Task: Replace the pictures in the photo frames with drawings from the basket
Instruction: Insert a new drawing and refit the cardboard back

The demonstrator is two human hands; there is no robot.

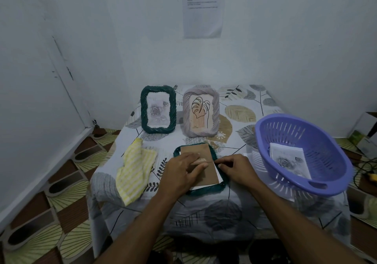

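Note:
A dark green frame (218, 185) lies face down at the table's front, its brown backing board (201, 153) on top with a white sheet's edge showing beneath. My left hand (181, 172) rests flat on the board. My right hand (236, 168) pinches the board's right edge. Behind them stand a dark green frame (158, 108) holding a grey rose picture and a pale grey frame (201, 114) holding a leaf drawing. At the right, the purple basket (318, 133) holds rose drawings (288, 159).
A yellow striped cloth (134, 170) lies crumpled left of the flat frame. The small table wears a leaf-print cloth (240, 112) and stands against a white wall. A white sheet (247, 154) peeks out beside the basket. Boxes sit on the floor at far right.

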